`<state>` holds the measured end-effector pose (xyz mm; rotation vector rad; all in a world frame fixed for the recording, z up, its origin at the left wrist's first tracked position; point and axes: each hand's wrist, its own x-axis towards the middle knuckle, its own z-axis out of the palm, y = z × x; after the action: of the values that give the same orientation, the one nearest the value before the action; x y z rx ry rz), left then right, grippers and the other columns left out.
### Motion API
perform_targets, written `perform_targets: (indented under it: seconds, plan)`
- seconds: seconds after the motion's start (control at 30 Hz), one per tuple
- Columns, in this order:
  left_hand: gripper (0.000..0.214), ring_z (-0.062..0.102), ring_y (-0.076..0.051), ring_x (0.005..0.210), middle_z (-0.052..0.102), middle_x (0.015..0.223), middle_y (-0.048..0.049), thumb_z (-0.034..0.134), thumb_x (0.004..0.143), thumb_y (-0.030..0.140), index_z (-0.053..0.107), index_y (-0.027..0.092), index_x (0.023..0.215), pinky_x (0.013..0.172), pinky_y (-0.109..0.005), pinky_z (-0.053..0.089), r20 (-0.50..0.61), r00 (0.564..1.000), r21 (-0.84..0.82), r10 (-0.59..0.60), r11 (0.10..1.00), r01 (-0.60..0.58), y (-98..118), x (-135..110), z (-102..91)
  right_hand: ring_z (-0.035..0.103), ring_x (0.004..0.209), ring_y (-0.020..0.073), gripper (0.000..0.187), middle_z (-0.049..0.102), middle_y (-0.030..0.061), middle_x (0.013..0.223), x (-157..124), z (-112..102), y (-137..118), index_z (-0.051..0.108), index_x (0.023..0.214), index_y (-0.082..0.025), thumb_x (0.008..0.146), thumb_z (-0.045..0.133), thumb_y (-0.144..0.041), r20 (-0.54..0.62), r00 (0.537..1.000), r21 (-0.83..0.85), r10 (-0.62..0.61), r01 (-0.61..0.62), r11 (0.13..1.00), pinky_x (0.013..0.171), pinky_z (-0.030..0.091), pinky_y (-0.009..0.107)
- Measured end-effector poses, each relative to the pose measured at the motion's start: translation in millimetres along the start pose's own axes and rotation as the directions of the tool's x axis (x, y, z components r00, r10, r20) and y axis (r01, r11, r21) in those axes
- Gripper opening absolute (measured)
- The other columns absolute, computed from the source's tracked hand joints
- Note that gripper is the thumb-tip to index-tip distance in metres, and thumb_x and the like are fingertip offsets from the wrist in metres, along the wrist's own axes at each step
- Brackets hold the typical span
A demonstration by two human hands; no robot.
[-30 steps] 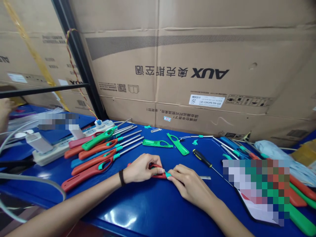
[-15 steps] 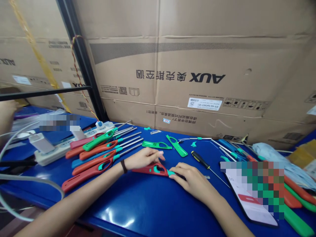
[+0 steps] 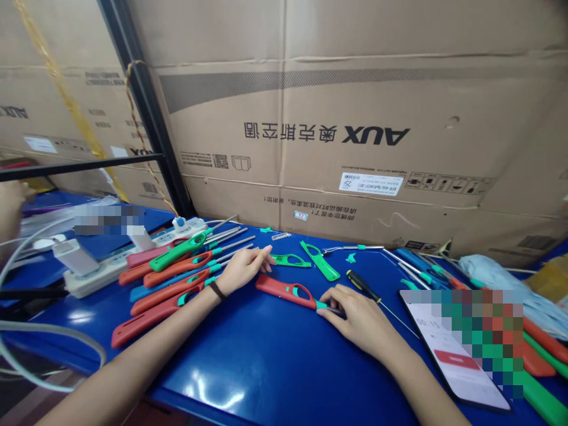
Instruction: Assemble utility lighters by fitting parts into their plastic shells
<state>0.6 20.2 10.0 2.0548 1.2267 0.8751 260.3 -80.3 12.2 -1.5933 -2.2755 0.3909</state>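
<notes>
My right hand point(image 3: 355, 316) pinches the metal tube end of a red long-necked lighter point(image 3: 284, 290), just beyond its teal collar. The lighter's handle points left, with a teal trigger in its loop. My left hand point(image 3: 248, 269) is off the lighter, its fingers loosely bent and apart at the left end of a green handle half-shell point(image 3: 290, 260); whether they touch it I cannot tell. Beside that lies a second green half-shell point(image 3: 320, 260). A black-and-yellow screwdriver point(image 3: 364, 287) rests beyond my right hand.
Several lighters point(image 3: 153, 313) lie in a row at left, by a white power strip point(image 3: 89, 279) and cables. A phone point(image 3: 457, 355) and more lighters, partly blurred, are at right. Large cartons point(image 3: 310, 89) stand behind the blue table point(image 3: 231, 367). Another person's hand point(image 3: 11, 204) shows at far left.
My left hand has left the red lighter's handle and moved left to the green half-shell. My right hand has shifted slightly right with the lighter, baring its handle.
</notes>
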Motion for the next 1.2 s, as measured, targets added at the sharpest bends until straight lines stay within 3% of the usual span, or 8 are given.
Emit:
perform_targets:
  seconds: [0.23, 0.33, 0.47, 0.6, 0.73, 0.93, 1.1, 1.2]
  plan:
    - [0.057, 0.066, -0.019, 0.071, 0.071, 0.072, -0.0046, 0.031, 0.094, 0.054, 0.070, 0.015, 0.079, 0.071, -0.026, 0.048, -0.067, 0.998, 0.103, 0.011, 0.995, -0.004, -5, -4, -1.9, 0.061, 0.079, 0.0185, 0.013, 0.062, 0.0020, 0.089, 1, 8, -3, 0.056, 0.090, -0.023, 0.085, 0.059, -0.035, -0.020, 1.000, 0.031, -0.010, 0.011, 0.999, 0.066, 0.047, 0.029]
    - [0.055, 0.067, -0.020, 0.077, 0.072, 0.078, -0.0042, 0.031, 0.094, 0.053, 0.071, 0.017, 0.080, 0.074, -0.027, 0.047, -0.158, 0.986, 0.217, 0.062, 0.976, -0.027, -6, -3, -4.7, 0.061, 0.085, 0.0202, 0.012, 0.062, 0.0050, 0.095, 3, 11, -3, 0.055, 0.092, -0.022, 0.091, 0.050, -0.032, -0.036, 0.999, 0.029, -0.024, 0.025, 0.999, 0.071, 0.048, 0.031]
    - [0.050, 0.066, -0.022, 0.087, 0.073, 0.089, -0.0050, 0.034, 0.093, 0.051, 0.070, 0.018, 0.085, 0.079, -0.026, 0.046, -0.295, 0.950, 0.322, 0.103, 0.947, -0.003, -13, 3, -16.8, 0.063, 0.091, 0.0220, 0.024, 0.064, 0.0074, 0.097, 4, 7, -3, 0.057, 0.098, -0.020, 0.097, 0.035, -0.031, -0.066, 0.997, -0.009, -0.048, 0.047, 0.999, 0.079, 0.047, 0.034]
    - [0.052, 0.065, -0.023, 0.089, 0.073, 0.091, -0.0066, 0.030, 0.094, 0.048, 0.070, 0.016, 0.082, 0.078, -0.026, 0.045, -0.361, 0.928, 0.358, 0.088, 0.932, 0.051, -22, 8, -28.0, 0.067, 0.084, 0.0232, 0.033, 0.069, 0.0066, 0.087, 5, 5, -4, 0.059, 0.088, -0.020, 0.099, 0.029, -0.029, -0.022, 0.999, -0.075, 0.028, -0.029, 0.997, 0.070, 0.047, 0.031]
    - [0.050, 0.065, -0.023, 0.080, 0.073, 0.082, -0.0067, 0.034, 0.093, 0.048, 0.071, 0.016, 0.080, 0.072, -0.026, 0.045, -0.319, 0.943, 0.407, 0.095, 0.912, 0.045, -25, 8, -29.3, 0.070, 0.078, 0.0225, 0.029, 0.073, 0.0045, 0.086, 5, 7, -4, 0.058, 0.094, -0.022, 0.098, 0.030, -0.027, 0.012, 0.996, -0.072, 0.084, -0.083, 0.994, 0.057, 0.043, 0.026]
    - [0.050, 0.065, -0.022, 0.079, 0.072, 0.083, -0.0083, 0.034, 0.093, 0.047, 0.072, 0.016, 0.082, 0.074, -0.027, 0.044, -0.244, 0.964, 0.462, 0.110, 0.887, 0.016, -24, 6, -25.9, 0.067, 0.056, 0.0214, 0.030, 0.066, -0.0010, 0.058, 2, 3, -10, 0.060, 0.089, -0.025, 0.097, 0.035, -0.041, -0.203, 0.977, -0.160, 0.067, -0.101, 0.982, 0.046, 0.034, 0.025]
    - [0.050, 0.064, -0.025, 0.086, 0.071, 0.089, -0.0100, 0.030, 0.093, 0.045, 0.070, 0.016, 0.086, 0.081, -0.031, 0.044, -0.242, 0.969, 0.512, 0.046, 0.855, 0.087, -28, 8, -31.3, 0.066, 0.069, 0.0184, 0.024, 0.068, -0.0001, 0.077, 2, 1, -6, 0.059, 0.081, -0.025, 0.094, 0.041, -0.036, -0.375, 0.926, -0.138, 0.033, -0.091, 0.986, 0.051, 0.040, 0.024]
    - [0.045, 0.059, -0.030, 0.103, 0.067, 0.105, -0.0137, 0.034, 0.090, 0.044, 0.066, 0.014, 0.099, 0.092, -0.038, 0.041, -0.281, 0.959, 0.535, -0.026, 0.826, 0.179, -35, 9, -43.3, 0.062, 0.088, 0.0231, 0.013, 0.066, 0.0041, 0.092, 4, 2, 8, 0.059, 0.094, -0.023, 0.088, 0.052, -0.032, -0.462, 0.885, -0.187, 0.056, -0.159, 0.969, 0.065, 0.047, 0.030]
